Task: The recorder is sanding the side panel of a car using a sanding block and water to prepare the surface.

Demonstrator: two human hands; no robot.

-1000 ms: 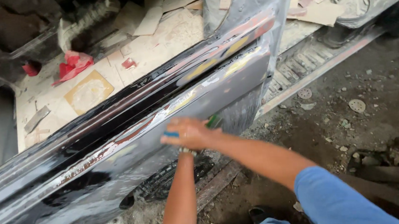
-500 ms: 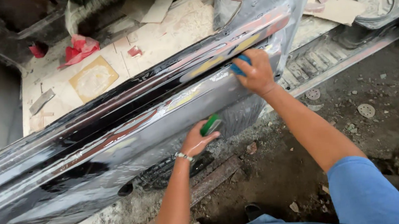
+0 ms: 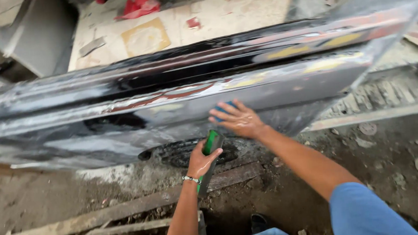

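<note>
Two bare hands are at work on one long dark car panel (image 3: pixel 121 123), glossy and wet, streaked with pale smears and red and yellow patches, which stands on edge across the view above muddy ground. We see our right hand (image 3: pixel 238 120) pressed flat against the panel's lower face, fingers spread, with one blue pad (image 3: pixel 224 107) trapped under the palm so that only its upper corner shows between the fingers. Our left hand (image 3: pixel 203 161) is curled around one green block (image 3: pixel 212 142), gripping it by the lower part while its top edge leans up toward the panel just beneath the right hand; a single beaded bracelet (image 3: pixel 191 179) circles that wrist. Behind the panel lies one pale floor (image 3: pixel 202 20) scattered with cardboard scraps, with one red rag (image 3: pixel 138 5) near the top edge. One rusty rail (image 3: pixel 127 209) runs along the dirt below the hands. Against half a second ago, our right hand has come down and leftward from the panel's upper right end to its lower middle, now close above the left hand, which holds the green block much where it was.
</note>
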